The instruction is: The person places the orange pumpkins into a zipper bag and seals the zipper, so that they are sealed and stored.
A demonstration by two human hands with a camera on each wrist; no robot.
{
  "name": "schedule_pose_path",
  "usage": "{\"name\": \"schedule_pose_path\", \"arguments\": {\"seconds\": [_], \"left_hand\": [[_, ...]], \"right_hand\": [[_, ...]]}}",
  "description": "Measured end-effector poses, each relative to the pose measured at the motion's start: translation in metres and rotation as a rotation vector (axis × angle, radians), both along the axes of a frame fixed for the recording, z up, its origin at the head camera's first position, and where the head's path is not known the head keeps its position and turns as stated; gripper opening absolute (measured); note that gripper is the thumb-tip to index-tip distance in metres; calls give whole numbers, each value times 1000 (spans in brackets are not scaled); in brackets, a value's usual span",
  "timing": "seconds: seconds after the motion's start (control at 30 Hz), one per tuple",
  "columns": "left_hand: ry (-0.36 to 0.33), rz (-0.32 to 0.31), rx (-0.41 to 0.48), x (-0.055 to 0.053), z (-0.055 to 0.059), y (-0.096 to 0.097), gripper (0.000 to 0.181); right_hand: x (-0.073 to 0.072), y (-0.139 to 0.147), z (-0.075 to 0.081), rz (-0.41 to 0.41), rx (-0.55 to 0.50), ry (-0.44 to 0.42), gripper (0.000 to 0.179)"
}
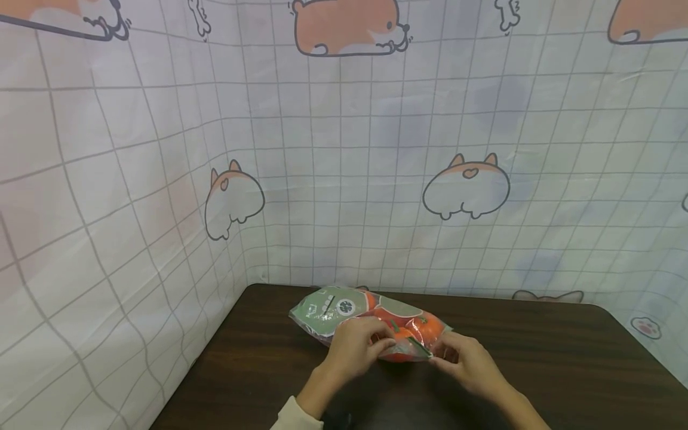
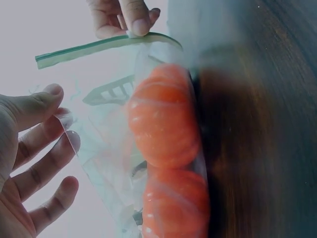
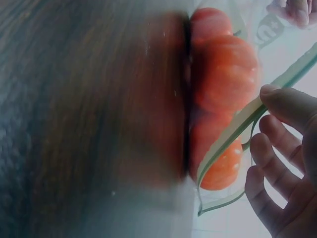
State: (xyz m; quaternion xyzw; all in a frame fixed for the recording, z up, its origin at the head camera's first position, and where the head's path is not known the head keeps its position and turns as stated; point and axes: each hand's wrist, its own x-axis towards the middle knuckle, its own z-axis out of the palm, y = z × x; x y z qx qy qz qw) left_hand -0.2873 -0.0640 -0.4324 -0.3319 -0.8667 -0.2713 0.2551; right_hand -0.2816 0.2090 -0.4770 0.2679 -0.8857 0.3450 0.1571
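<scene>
A clear plastic zip bag (image 1: 322,316) with a pale green printed panel lies on the table, with several ribbed orange-red tomatoes (image 2: 166,119) inside. My left hand (image 1: 352,349) pinches the clear film at the bag's near side between thumb and fingers. On the right, my other hand (image 1: 473,364) pinches the green zip strip (image 3: 237,126) at the bag's mouth, its thumb on the strip. In the right wrist view the strip's two green edges stand apart near its lower end. The tomatoes rest low in the bag, against the tabletop side.
The dark wood table (image 1: 537,346) runs to both sides of the bag. Behind and to the left hangs a white grid-patterned cloth (image 1: 349,197) with cartoon dogs, close to the table's back edge. A small dark object (image 1: 337,420) shows beside my left wrist.
</scene>
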Motion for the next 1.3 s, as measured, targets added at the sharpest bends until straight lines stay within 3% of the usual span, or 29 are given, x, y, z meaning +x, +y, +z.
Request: {"name": "schedule_pose_path", "arguments": {"seconds": [0.37, 0.73, 1.3], "left_hand": [[-20, -34, 34, -2, 3, -3, 5], [-58, -17, 28, 0, 4, -6, 5], [-41, 7, 30, -1, 6, -11, 8]], "right_hand": [[-3, 5, 1, -7, 2, -27, 17], [-2, 8, 0, -32, 31, -47, 19], [-2, 12, 0, -42, 37, -53, 18]]}}
